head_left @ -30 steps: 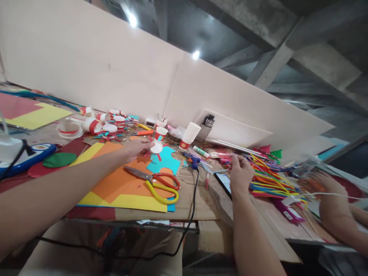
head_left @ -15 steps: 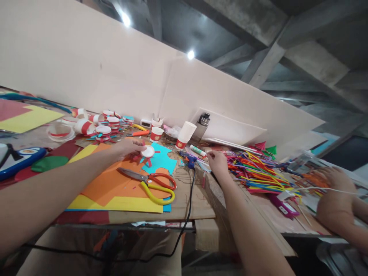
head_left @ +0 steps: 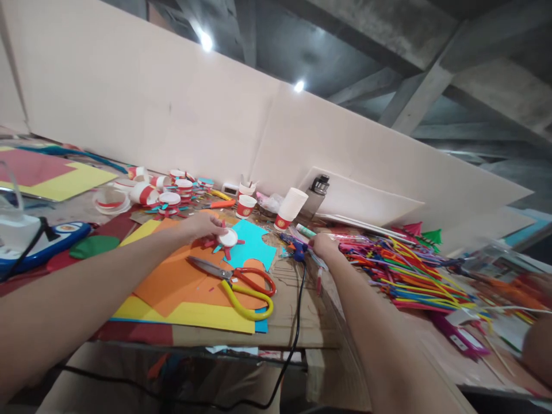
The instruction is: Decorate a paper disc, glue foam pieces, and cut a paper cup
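At a cluttered table (head_left: 317, 325), pinching a small cup piece (head_left: 228, 237) in the left hand (head_left: 207, 226) over coloured paper (head_left: 166, 283); beside the glue gun (head_left: 298, 248) with the right hand (head_left: 324, 246), fingers curled, grip impossible to tell. Seemingly partway, with strips (head_left: 240, 242) already on this piece, none visible on the stacked cups (head_left: 295, 203).

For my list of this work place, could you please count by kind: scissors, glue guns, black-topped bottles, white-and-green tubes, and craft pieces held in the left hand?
Scissors: 1
Glue gun: 1
Black-topped bottle: 1
White-and-green tube: 1
Craft piece in the left hand: 1
Total: 5
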`<state>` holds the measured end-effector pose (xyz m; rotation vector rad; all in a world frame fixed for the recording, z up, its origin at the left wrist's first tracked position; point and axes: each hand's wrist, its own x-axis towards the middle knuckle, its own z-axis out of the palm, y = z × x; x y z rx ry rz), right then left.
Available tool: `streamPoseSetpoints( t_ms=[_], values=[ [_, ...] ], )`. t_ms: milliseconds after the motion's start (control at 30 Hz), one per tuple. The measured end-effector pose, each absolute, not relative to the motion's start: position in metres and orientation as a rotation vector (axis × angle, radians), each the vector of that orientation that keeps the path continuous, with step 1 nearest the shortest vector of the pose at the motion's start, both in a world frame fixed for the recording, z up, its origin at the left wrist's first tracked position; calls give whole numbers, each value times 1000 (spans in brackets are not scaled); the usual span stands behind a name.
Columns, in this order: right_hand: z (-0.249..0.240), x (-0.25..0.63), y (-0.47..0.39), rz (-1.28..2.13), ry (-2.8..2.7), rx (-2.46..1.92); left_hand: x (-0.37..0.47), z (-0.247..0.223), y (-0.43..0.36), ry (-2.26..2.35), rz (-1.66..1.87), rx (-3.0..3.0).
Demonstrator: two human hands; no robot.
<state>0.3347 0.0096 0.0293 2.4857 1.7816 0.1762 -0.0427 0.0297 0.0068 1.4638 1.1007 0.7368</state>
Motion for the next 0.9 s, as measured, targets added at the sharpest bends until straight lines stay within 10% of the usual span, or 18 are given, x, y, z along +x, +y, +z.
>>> streamPoseSetpoints(
  t_ms=[433, 633, 733, 900],
  values=[
    [56, 315, -33, 195, 2112, 2759, -50, 24, 30, 1550, 978, 2093],
    [57, 232, -45, -495, 2596, 2656, -31, 32, 9, 1005, 1036, 1824],
    [53, 187, -48, -1443, 2919, 2443, -21, 29, -2, 873, 908, 1682],
    [42, 153, -50, -1586, 3107, 2416, -10, 16, -9, 593, 758, 1440]
  ],
)
